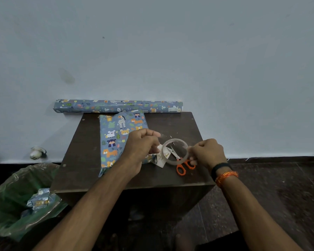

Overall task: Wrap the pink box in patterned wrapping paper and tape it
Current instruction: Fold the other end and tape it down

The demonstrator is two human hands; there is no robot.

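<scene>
So the surface (91, 156) is a small dark brown wooden top, scuffed, pushed up near a pale wall. Lying on it is a flat parcel wrapped in blue animal-print paper (114, 140), left of centre. Just right of the parcel's near end sit orange-handled scissors (184, 164), blades pointing back toward the parcel. Behind the parcel, along the far edge, lies a long roll of the same blue animal-print paper (116, 106), overhanging the left side.

Dim, soft light; wide-angle edge distortion
</scene>
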